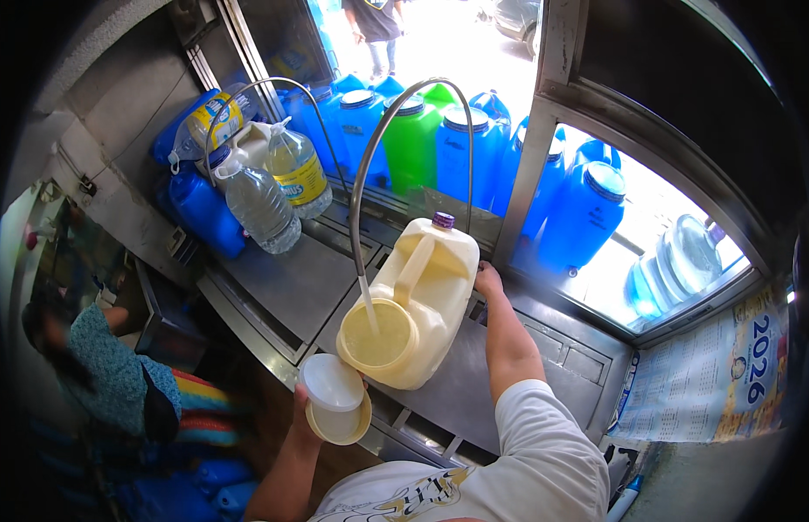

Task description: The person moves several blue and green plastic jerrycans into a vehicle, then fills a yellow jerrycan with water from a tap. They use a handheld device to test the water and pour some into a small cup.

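Observation:
A cream plastic jug [444, 326] with a handle stands on the metal counter, its wide round mouth facing me. A curved metal spout [359, 209] arches over it, and a stream of water runs from its end into the mouth. My left hand [302, 419] grips a white disc lid [332, 381] and a cream screw cap [361, 424] just below the jug's mouth. My right hand [487, 280] reaches to the jug's far right side, near the counter's back edge. Its fingers are partly hidden, so I cannot see what they touch.
Clear plastic bottles [264, 209] stand on the counter at the left, beside a second curved spout [287, 80]. Blue jugs [587, 217] and a green jug [411, 148] line the window. Another person [117, 374] is at the lower left. A calendar [700, 374] hangs at the right.

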`<state>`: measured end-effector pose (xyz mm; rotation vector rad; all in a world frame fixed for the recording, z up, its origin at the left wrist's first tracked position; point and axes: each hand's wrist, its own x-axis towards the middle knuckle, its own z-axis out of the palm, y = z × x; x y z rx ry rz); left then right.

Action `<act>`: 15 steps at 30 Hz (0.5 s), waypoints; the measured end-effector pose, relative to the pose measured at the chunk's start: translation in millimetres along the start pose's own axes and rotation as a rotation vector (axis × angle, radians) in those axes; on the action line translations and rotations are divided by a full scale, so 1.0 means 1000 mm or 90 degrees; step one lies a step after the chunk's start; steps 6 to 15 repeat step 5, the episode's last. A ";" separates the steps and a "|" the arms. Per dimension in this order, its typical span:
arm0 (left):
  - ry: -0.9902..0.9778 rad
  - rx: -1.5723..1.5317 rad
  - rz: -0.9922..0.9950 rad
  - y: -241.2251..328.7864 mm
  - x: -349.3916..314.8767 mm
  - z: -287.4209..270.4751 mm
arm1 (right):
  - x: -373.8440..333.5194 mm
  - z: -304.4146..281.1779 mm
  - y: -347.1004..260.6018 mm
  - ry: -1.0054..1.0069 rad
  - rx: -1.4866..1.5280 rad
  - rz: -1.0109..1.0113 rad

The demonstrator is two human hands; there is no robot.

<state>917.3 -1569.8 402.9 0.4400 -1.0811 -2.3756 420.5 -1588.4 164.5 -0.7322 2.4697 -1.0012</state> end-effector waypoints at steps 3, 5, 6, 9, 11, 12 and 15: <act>-0.009 -0.005 -0.009 -0.001 -0.001 -0.004 | -0.011 -0.006 -0.005 -0.008 -0.021 -0.020; -0.011 -0.010 -0.016 -0.004 -0.002 -0.005 | -0.016 -0.014 -0.008 -0.044 -0.036 -0.017; -0.011 -0.010 -0.016 -0.004 -0.002 -0.005 | -0.016 -0.014 -0.008 -0.044 -0.036 -0.017; -0.011 -0.010 -0.016 -0.004 -0.002 -0.005 | -0.016 -0.014 -0.008 -0.044 -0.036 -0.017; -0.011 -0.010 -0.016 -0.004 -0.002 -0.005 | -0.016 -0.014 -0.008 -0.044 -0.036 -0.017; -0.011 -0.010 -0.016 -0.004 -0.002 -0.005 | -0.016 -0.014 -0.008 -0.044 -0.036 -0.017; -0.011 -0.010 -0.016 -0.004 -0.002 -0.005 | -0.016 -0.014 -0.008 -0.044 -0.036 -0.017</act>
